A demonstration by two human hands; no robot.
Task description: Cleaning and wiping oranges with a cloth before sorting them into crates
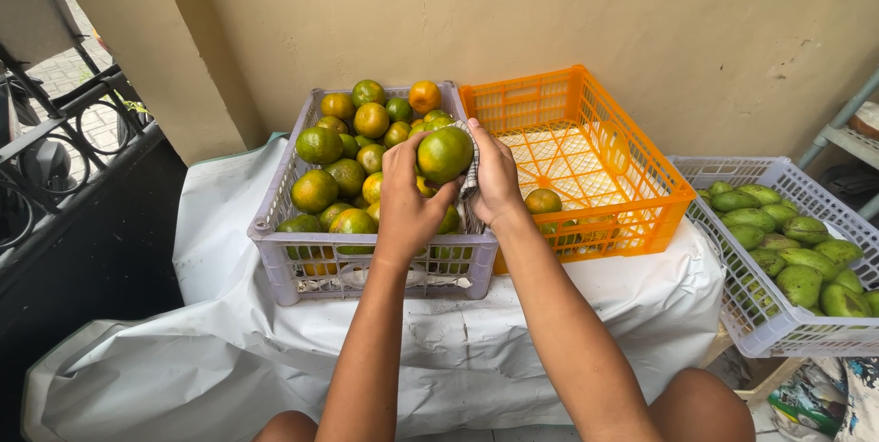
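A person's left hand (406, 199) and right hand (494, 176) meet over the near right corner of a grey crate (275, 222) heaped with green and orange citrus (343, 153). The left hand's fingers grasp a green citrus fruit (445, 154), held up above the heap. The right hand's fingers are clenched on a checked cloth (471, 176), pressed against the fruit's right side. The grey crate sits on a bench covered with a white sheet (229, 314). Just beside it on the right, touching or nearly so, stands an orange crate (659, 185), holding one yellow-green fruit (543, 201) near its front left corner. Further right, apart from the bench, a white crate (732, 305) is filled with green mangoes (787, 250). Behind the crates rises a beige wall (549, 11); at the left edge is dark metal railing (55, 140). The person's knees show at the bottom of the frame.
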